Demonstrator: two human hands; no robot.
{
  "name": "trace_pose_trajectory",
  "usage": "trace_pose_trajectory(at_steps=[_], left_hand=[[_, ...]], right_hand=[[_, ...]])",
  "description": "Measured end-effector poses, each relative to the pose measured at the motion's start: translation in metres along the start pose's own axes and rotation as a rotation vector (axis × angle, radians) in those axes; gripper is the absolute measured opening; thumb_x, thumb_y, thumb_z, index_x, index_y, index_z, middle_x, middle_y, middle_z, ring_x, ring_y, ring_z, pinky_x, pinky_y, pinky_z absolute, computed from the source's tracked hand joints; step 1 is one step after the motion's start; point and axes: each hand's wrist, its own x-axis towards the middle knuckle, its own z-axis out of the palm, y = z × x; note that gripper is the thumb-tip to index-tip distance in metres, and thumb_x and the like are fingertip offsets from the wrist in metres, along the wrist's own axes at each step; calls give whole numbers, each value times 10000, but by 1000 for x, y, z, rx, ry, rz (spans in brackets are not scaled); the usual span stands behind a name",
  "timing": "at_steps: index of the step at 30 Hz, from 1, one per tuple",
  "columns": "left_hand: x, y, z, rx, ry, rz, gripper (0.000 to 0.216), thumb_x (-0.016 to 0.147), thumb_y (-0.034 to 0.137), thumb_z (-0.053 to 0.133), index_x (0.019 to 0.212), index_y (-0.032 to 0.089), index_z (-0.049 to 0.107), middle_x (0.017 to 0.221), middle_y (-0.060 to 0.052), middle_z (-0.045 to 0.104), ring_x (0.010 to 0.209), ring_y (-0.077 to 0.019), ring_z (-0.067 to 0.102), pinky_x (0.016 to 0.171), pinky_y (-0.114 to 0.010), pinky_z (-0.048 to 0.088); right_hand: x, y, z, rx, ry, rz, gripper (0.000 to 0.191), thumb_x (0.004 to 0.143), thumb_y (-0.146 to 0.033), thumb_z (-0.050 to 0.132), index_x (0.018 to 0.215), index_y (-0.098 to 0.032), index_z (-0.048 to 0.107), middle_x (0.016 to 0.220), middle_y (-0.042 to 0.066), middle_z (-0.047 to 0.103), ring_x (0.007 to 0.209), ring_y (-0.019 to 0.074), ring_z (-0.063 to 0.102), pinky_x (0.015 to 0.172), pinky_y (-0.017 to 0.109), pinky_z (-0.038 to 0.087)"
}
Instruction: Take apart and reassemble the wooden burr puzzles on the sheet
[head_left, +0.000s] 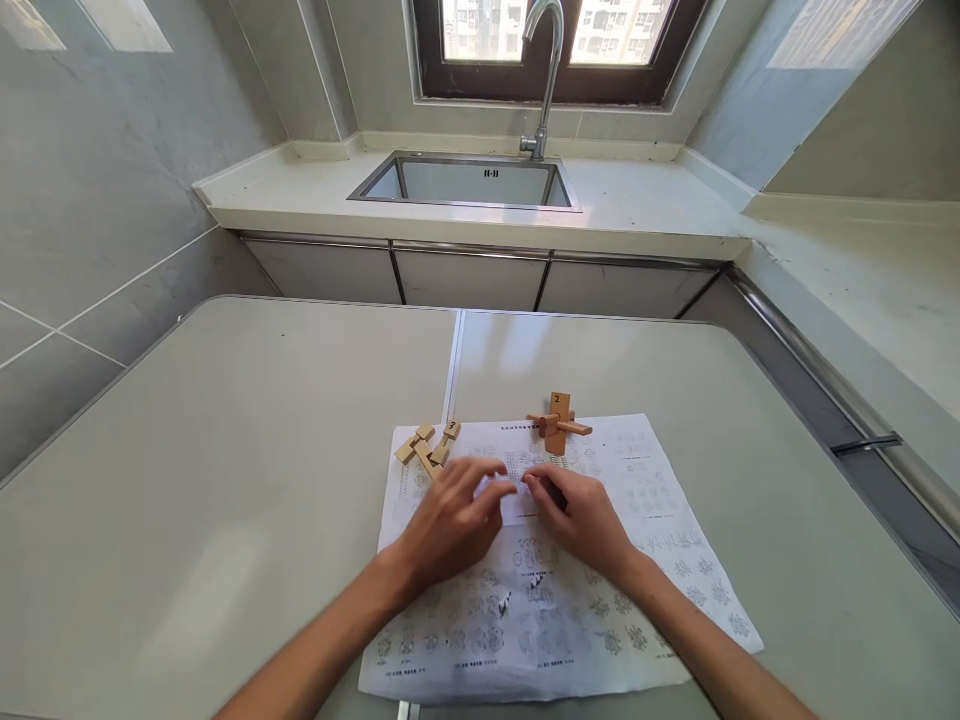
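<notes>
My left hand [456,518] is over a printed paper sheet [645,560], its thumb and forefinger apart with nothing seen between them. Beside it, my right hand [576,512] has its fingertips drawn together in a pinch. Whatever they may hold is hidden. Just beyond the left hand lie several loose, pale, notched wooden puzzle pieces [424,446], one marked with a number. An interlocking wooden puzzle [557,424] of darker wood sits at the sheet's far edge, with a piece marked 2 standing up. Small line diagrams cover the paper.
The sheet lies on a pale table [225,480] with a seam [454,365] down its middle. Past the table's far edge are a white counter [637,195], a steel sink [465,205] and a curved faucet [553,70] below a window. Another counter [885,270] runs along the right.
</notes>
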Motion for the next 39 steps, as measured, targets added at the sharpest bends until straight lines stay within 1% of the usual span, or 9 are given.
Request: trace_pose_trajectory(at_steps=[2,4,7,11,17,25,31,35,39], left_hand=[[-3,8,5,-52,-68,117,303,915,15,501,1098,200,657,1030,-70,739,868,-202,706,784,-339,577],[-7,15,11,-72,-130,181,254,908,37,497,1026,196,657,884,-37,729,683,-170,670,634,-302,523],[-12,21,18,-111,-225,192,201,910,63,494,916,203,638,672,9,656,563,-160,630,544,-287,448],[-12,23,20,-140,-277,149,193,930,72,497,873,204,625,665,4,671,567,-163,644,556,-284,445],[-9,22,19,-193,-281,99,183,957,77,508,936,205,637,740,-8,715,614,-166,675,582,-268,463],[-10,20,20,-184,-281,107,169,988,100,508,935,205,629,729,16,703,599,-142,660,558,-257,443],[-8,19,18,-179,-290,105,171,979,101,515,961,207,648,747,27,727,607,-155,665,560,-283,422],[-8,19,18,-190,-287,105,177,971,95,514,962,207,652,760,29,736,618,-154,672,559,-288,405],[-8,18,19,-197,-284,99,172,985,107,511,970,204,652,761,21,740,621,-154,675,570,-279,398]], right_hand=[[0,2,0,24,-2,15,262,1093,-370,490,971,-233,677,816,47,742,687,210,668,658,319,458],[1,3,-1,51,7,35,262,1088,-378,499,961,-231,673,801,41,727,673,205,643,654,319,451],[2,4,-2,113,20,77,282,1085,-416,505,955,-228,671,735,21,671,624,194,584,624,317,438],[6,3,-5,223,38,152,325,1085,-473,497,945,-227,657,623,-25,539,547,174,491,557,308,393],[7,2,-7,396,97,242,290,1076,-491,515,1157,-226,603,615,-58,519,528,157,478,539,289,399],[10,4,-6,677,231,338,276,1046,-515,604,1166,-266,601,698,-44,543,474,119,411,439,261,342],[13,1,-11,720,349,314,199,1064,-457,590,1071,-260,619,706,-49,552,478,98,421,461,247,359],[13,-1,-13,737,442,294,138,1056,-399,600,1143,-293,584,773,-60,577,480,82,420,485,229,402],[15,2,-14,739,419,307,284,1050,-386,595,1325,-323,557,962,-20,665,483,71,457,500,241,438]])
